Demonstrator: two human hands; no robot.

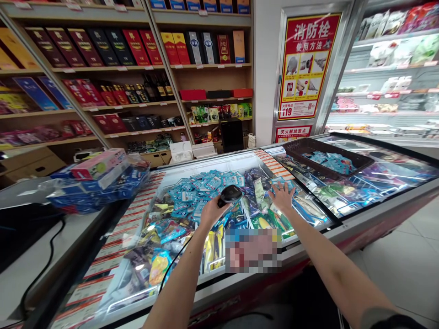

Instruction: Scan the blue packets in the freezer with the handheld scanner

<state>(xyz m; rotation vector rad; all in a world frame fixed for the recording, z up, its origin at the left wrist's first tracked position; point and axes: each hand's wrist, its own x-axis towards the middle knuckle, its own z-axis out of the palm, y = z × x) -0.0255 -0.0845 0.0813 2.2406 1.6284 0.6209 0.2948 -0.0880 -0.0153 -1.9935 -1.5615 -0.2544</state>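
My left hand is wrapped round a black barcode scanner, held over the glass-topped freezer. A thin black cable hangs below that hand. Just left of the scanner spreads a heap of small blue packets. My right hand lies with fingers spread on a blue packet, to the right of the scanner; the fingers partly cover it. Beneath the glass are colourful frozen packs in wire baskets.
A dark brown tray holding more blue packets stands on the freezer's right part. Blue boxes in plastic wrap are stacked at the left, beside a counter. Shelves of boxed goods and a lit display fridge stand behind.
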